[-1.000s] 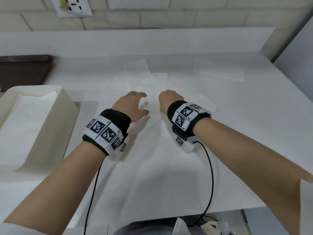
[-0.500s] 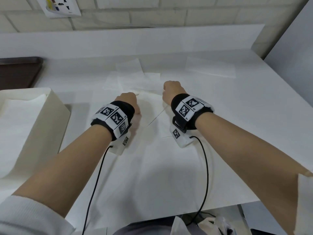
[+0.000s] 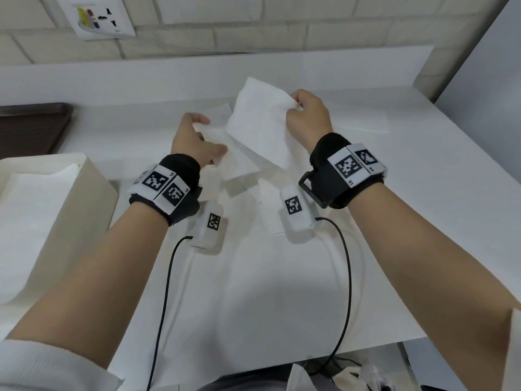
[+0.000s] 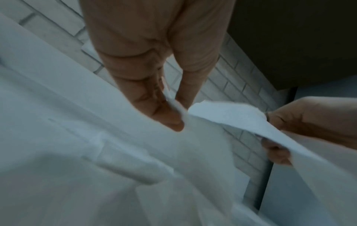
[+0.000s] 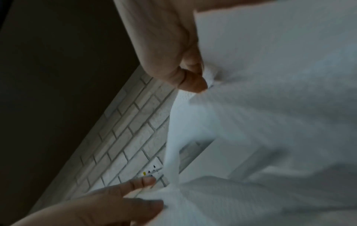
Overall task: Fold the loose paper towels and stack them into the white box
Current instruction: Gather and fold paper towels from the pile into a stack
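Two hands: both are up off the table (image 3: 338,277) with one paper towel (image 3: 262,128) slung between them.
Right hand: the right hand (image 3: 308,119) pinches a far corner between thumb and curled fingers, and the wrist view shows the sheet puckering at that pinch.
Left hand: the left hand (image 3: 194,142) nips the opposite edge between thumb and fingertips (image 4: 172,120); the hold looks shallow, right at the margin.
Towel: airborne, sagging in the middle, lower part trailing toward the loose towels (image 3: 265,204) lying on the table.
White box: the white box (image 3: 93,193) sits at the left with folded sheets already inside, well apart from the raised towel.
Risk one: thin paper under tension from two corner pinches could tear if the hands pull apart.
Risk two: that light left nip may slip, and the sheet would swing down crooked.
Risk three: the trailing edge could drag the towels underneath out of place.
Risk four: corners brought together unevenly would give a skewed fold and a poor stack.
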The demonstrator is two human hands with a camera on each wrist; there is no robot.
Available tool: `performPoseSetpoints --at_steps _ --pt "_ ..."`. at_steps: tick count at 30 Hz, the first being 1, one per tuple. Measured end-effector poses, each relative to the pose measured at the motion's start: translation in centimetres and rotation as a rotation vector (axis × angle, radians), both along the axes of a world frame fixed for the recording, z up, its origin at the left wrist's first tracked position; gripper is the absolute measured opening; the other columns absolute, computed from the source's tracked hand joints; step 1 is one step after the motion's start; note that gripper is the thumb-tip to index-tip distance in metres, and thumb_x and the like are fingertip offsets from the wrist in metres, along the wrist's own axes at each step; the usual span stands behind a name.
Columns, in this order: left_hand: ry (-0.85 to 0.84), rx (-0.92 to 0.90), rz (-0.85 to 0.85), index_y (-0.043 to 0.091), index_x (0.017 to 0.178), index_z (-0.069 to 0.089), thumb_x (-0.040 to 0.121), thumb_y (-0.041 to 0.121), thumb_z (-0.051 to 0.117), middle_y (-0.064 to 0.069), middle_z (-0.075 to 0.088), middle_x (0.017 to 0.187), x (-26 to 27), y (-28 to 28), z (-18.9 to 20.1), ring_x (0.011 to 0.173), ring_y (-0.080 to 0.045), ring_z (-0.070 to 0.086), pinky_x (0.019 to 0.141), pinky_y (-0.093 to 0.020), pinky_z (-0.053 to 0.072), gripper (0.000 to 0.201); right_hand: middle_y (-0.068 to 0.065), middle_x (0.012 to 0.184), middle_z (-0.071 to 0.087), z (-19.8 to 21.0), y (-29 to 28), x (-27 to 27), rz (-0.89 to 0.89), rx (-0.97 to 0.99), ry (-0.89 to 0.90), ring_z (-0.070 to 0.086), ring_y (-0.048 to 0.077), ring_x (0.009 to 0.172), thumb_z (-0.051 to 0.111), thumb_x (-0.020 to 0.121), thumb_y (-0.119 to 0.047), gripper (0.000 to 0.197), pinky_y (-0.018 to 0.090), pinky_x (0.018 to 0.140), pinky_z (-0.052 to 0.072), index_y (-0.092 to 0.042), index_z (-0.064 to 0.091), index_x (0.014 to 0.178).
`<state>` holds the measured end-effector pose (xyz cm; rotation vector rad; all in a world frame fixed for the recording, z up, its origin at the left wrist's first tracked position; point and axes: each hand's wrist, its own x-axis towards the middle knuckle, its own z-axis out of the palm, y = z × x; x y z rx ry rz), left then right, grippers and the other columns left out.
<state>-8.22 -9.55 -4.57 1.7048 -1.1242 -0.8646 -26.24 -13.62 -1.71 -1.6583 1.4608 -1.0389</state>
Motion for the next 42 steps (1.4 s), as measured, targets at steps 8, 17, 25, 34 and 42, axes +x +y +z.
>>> performPoseSetpoints --at_steps 8,17,25,34,42 --pt "0.070 -0.236 0.066 0.022 0.075 0.066 0.081 0.006 0.067 0.000 0.060 0.073 1.0 -0.4 3.2 0.063 -0.011 0.055 0.079 -0.027 0.051 0.017 0.002 0.077 0.056 2.1 0.9 0.2 0.077 0.031 -0.424 0.055 0.019 0.075 0.062 0.085 -0.006 0.022 0.026 0.071 0.045 -0.017 0.053 0.068" --pt "0.097 -0.207 -0.084 0.025 0.096 0.065 0.074 -0.006 0.068 -0.009 0.050 0.123 -0.3 0.3 6.3 0.093 -0.018 0.062 0.063 -0.019 0.055 0.038 0.002 0.085 0.062 6.3 1.6 -1.1 0.456 0.154 -1.000 0.059 0.018 0.080 0.046 0.094 -0.011 0.012 0.032 0.076 0.048 -0.013 0.053 0.086" --pt "0.319 -0.242 -0.296 0.016 0.085 0.062 0.080 -0.020 0.046 0.009 0.069 0.067 -2.8 1.3 8.2 0.060 -0.007 0.065 0.059 -0.022 0.054 0.040 0.002 0.086 0.062 4.8 0.7 -1.5 0.348 0.240 -0.559 0.061 0.016 0.079 0.046 0.097 -0.017 0.017 0.027 0.077 0.049 -0.012 0.055 0.083" --pt "0.694 -0.260 0.043 0.008 0.119 0.052 0.091 0.001 0.050 -0.003 0.067 0.082 -5.1 0.8 5.6 0.064 -0.013 0.064 0.062 -0.025 0.054 0.029 0.006 0.085 0.048 2.0 1.0 -1.9 0.161 0.196 -0.320 0.046 0.016 0.079 0.045 0.096 -0.018 0.020 0.025 0.070 0.038 -0.013 0.045 0.076" --pt "0.656 -0.080 0.040 0.011 0.127 0.045 0.091 0.021 0.056 -0.007 0.060 0.120 -7.4 1.9 2.3 0.103 -0.021 0.062 0.079 -0.032 0.054 0.038 0.006 0.074 0.042 0.2 0.2 -1.9 0.161 0.163 -0.143 0.040 0.017 0.070 0.049 0.093 -0.012 0.022 0.024 0.060 0.032 -0.010 0.043 0.072"
